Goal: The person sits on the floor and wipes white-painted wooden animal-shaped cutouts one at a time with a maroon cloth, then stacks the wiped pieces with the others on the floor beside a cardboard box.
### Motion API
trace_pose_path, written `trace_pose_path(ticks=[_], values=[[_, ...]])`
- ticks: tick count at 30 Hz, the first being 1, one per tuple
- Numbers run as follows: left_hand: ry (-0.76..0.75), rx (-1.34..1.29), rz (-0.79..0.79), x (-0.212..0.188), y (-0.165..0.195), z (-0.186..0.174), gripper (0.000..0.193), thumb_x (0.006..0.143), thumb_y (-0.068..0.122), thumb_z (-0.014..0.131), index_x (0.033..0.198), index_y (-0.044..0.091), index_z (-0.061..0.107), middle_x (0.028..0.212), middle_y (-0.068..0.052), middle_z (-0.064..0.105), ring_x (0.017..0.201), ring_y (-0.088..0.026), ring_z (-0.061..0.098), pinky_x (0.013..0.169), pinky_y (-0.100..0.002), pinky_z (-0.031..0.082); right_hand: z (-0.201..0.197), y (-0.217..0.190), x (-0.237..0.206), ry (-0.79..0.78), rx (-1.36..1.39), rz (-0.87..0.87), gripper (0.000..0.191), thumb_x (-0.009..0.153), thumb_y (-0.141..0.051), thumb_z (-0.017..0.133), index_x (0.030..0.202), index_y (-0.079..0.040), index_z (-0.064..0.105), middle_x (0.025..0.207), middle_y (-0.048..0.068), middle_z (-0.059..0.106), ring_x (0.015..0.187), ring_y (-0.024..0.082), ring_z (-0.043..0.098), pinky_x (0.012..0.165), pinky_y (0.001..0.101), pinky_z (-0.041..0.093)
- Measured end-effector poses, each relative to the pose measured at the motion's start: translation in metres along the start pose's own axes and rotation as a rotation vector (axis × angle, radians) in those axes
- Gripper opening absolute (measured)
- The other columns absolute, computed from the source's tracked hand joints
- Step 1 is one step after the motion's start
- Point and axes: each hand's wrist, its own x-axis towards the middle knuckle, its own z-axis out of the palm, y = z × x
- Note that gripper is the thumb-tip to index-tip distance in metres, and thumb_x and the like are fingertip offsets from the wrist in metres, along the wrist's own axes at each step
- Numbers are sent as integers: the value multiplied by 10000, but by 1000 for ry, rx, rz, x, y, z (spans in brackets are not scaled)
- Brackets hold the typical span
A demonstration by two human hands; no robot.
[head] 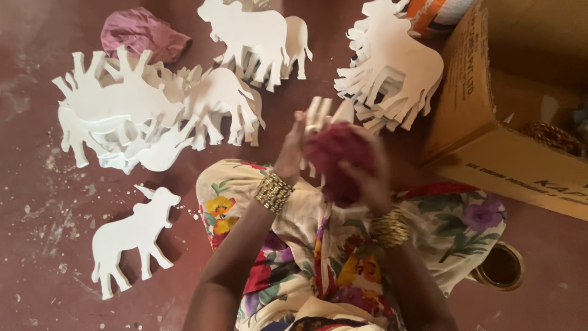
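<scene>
My left hand (293,153) grips a white flat animal cutout (320,113) held up over my lap; only its legs show above my fingers. My right hand (367,178) presses a dark red cloth (337,153) against the cutout. Both wrists wear gold bangles. My lap is covered by a floral fabric (453,227).
White animal cutouts lie in piles on the red-brown floor: one at left (128,116), one at the top middle (254,34), one stack at the right (392,73). A single cutout (131,236) lies at lower left. A cardboard box (490,147) stands right, a small tin (502,266) below it, a pink cloth (141,30) top left.
</scene>
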Motion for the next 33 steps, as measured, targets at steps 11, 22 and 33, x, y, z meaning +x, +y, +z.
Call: trace_pose_path(ticks=[11, 22, 33], values=[[51, 28, 135, -14, 11, 8, 719, 1073, 510, 462, 1576, 4, 375, 1507, -91, 535, 1361, -161, 538, 1152, -324, 438, 18, 54, -17, 80, -333, 10, 616, 844, 1, 615, 1447, -31, 496, 1427, 207, 547, 1362, 385, 532, 1180, 436, 423], [-647, -731, 16, -11, -19, 54, 972, 1029, 806, 352, 1543, -16, 424, 1335, -184, 622, 1172, -249, 658, 960, -357, 569, 22, -59, 25, -172, -836, -471, 473, 734, -164, 752, 1200, -109, 690, 1276, 89, 656, 1203, 331, 565, 1065, 466, 476], [-115, -303, 91, -23, 5, 25, 872, 1041, 655, 394, 1603, -8, 316, 1461, -209, 563, 1279, -256, 615, 1085, -384, 522, 42, 51, -53, 42, -732, -555, 441, 795, -93, 788, 1215, -77, 653, 1286, 179, 547, 1207, 377, 525, 1038, 499, 470]])
